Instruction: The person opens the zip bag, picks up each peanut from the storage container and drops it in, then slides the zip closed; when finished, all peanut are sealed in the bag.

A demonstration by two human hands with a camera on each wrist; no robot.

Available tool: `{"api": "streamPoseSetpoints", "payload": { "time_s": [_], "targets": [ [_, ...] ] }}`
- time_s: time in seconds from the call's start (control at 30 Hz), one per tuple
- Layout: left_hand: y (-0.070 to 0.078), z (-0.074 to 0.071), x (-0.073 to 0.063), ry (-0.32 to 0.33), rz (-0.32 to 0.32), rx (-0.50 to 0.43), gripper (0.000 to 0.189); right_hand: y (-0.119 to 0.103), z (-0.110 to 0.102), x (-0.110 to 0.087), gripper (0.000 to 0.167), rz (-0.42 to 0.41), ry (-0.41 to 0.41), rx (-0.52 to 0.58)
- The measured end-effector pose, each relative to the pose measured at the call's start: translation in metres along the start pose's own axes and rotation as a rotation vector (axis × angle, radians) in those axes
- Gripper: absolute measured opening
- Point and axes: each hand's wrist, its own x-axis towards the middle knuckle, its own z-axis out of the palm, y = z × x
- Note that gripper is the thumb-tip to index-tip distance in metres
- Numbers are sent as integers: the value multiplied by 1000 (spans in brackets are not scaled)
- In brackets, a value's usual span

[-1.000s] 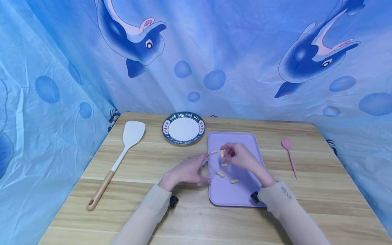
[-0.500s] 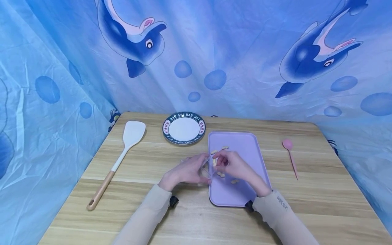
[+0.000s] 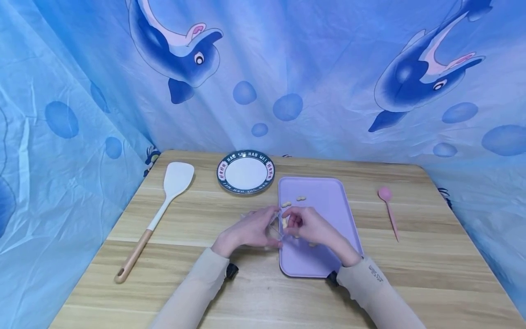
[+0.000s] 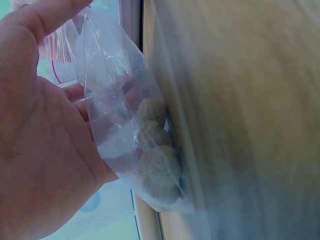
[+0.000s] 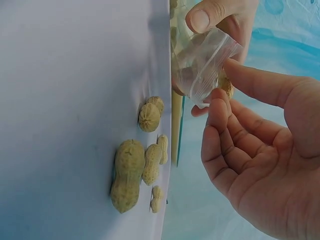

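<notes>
In the head view, my left hand (image 3: 252, 227) is curved round a clear bag (image 3: 275, 228) at mid-frame, beside the left edge of the tray (image 3: 304, 262). Just right of it, my right hand (image 3: 310, 224) pinches one peanut (image 3: 285, 223). Should that pinch slacken too early, I judge the peanut could fall on the tray or roll onto the bench (image 3: 256, 301). I count one tray, one plate (image 3: 245, 173) at upper centre, one spatula (image 3: 177, 178) at left and one spoon (image 3: 385, 194) at right. Four loose peanuts (image 3: 286, 204) show on the tray, two partly behind my right hand.

In the left wrist view, the bag hangs down the middle of the frame with peanuts in its bottom. Their lobes overlap, so I can't count them surely. The film looks thin; if my left hold slips, it could tip and spill them.

In the right wrist view, my peanut is at the bag's mouth, upper right. That mouth looks narrow, so the peanut might snag on its edge. Here five peanuts lie on the tray, lower centre-left.
</notes>
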Motion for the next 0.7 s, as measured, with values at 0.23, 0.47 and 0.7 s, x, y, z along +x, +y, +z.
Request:
{"api": "streamPoseSetpoints", "payload": {
  "time_s": [0.23,0.47,0.7],
  "targets": [
    [-1,0,0,3,5,3,100,-1,0,0,32,-11,4,-15],
    [-1,1,0,3,9,5,100,-1,0,-1,31,-4,1,-20],
    [0,1,-1,3,8,0,99,-2,1,-2,30,-8,-5,-24]
  ]
}}
